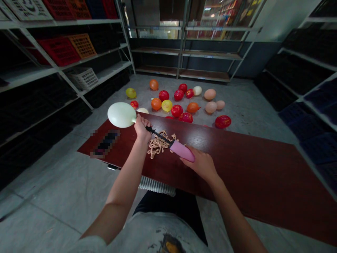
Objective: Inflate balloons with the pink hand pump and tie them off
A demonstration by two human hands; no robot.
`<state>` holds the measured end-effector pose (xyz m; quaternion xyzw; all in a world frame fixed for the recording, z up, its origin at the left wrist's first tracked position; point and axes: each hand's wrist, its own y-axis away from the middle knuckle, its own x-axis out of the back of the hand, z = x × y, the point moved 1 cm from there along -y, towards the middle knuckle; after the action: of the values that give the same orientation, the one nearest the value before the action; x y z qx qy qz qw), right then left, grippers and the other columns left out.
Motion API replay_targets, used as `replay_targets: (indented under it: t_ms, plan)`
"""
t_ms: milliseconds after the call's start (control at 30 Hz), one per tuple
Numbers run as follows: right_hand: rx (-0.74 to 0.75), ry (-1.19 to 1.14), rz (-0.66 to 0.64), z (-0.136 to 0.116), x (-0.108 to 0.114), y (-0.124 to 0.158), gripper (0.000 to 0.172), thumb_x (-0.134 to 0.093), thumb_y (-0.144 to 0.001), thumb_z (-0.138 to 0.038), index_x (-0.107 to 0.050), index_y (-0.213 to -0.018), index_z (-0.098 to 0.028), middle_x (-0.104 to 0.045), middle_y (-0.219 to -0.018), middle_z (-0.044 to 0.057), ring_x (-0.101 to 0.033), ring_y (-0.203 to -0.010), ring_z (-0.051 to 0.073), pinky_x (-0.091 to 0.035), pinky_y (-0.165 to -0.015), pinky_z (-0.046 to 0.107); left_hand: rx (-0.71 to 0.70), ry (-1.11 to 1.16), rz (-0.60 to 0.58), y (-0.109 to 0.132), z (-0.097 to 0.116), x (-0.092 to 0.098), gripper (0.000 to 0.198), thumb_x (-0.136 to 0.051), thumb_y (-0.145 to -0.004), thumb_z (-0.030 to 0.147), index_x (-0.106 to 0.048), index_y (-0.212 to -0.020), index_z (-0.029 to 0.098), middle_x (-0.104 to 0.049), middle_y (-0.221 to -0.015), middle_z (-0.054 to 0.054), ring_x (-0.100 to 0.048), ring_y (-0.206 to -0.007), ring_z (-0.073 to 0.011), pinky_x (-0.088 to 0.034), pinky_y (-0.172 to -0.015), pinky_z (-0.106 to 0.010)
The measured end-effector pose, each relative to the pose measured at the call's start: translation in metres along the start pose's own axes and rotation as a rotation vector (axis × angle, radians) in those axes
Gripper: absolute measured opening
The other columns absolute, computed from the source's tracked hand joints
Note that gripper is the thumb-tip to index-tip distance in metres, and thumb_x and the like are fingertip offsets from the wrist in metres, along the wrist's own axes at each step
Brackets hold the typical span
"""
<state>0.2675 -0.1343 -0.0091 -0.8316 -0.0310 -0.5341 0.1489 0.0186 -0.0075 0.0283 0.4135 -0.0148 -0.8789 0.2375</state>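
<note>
My left hand (142,129) is closed round the neck of a pale, inflated balloon (121,114), which sticks out to the left over the red-brown table (250,168). The black nozzle of a pink hand pump (181,150) runs into that fist. My right hand (201,164) grips the pump's pink body from below. Between the two hands, a heap of limp peach balloons (158,144) lies on the table.
Several inflated red, orange, yellow and pale balloons (177,110) lie on the concrete floor beyond the table. A dark, blurred object (105,144) rests at the table's left end. Metal shelving with red, orange and white crates (83,78) lines the left wall; dark shelves stand to the right.
</note>
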Motion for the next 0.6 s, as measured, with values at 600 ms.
replay_targets:
  t_ms: [600]
  plan:
    - [-0.384, -1.465, -0.465, -0.092, -0.021, -0.034, 0.075, -0.057, -0.091, -0.049, -0.016, -0.155, -0.044, -0.064, -0.077, -0.003, -0.061, -0.047, 0.013, -0.046, -0.035, 0.023, 0.405, -0.118, -0.115, -0.027, -0.003, -0.023, 0.054, -0.053, -0.095, 0.053, -0.027, -0.060, 0.020, -0.022, -0.039, 0.009, -0.023, -0.028, -0.0051, -0.022, -0.032, -0.018]
